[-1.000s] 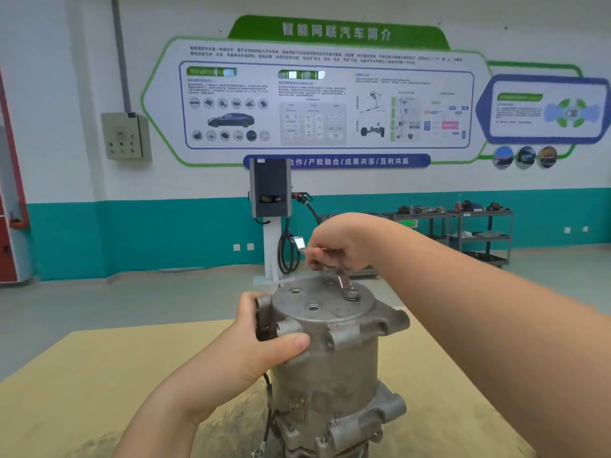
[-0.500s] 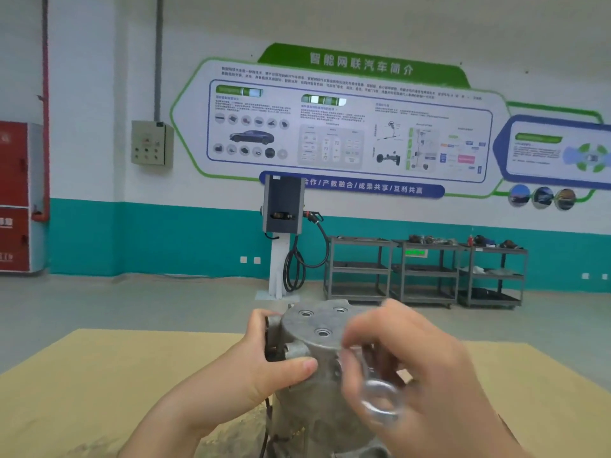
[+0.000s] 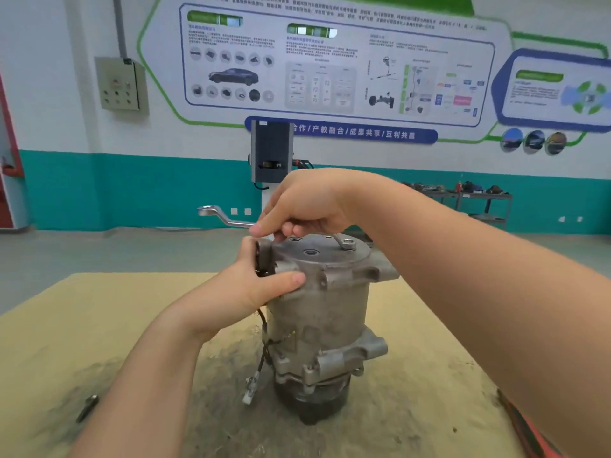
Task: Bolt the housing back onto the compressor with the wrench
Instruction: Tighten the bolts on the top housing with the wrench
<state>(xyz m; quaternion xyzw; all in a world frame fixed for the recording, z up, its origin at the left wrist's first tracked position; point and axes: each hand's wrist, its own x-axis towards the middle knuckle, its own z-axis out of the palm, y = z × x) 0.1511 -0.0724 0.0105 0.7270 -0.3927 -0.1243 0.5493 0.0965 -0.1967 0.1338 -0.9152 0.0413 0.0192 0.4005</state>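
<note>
Both hands are occupied: the right hand is curled round the wrench, whose ring end sits on a bolt atop the housing; the left hand clasps the compressor, upright on the table. The ring should be kept square and fully seated, the body braced, and the swing kept level.

Tan table, loose bolt lying on it well left of the fingers. Behind fingers: charging post, wall poster, grey control box, shelving carts.
</note>
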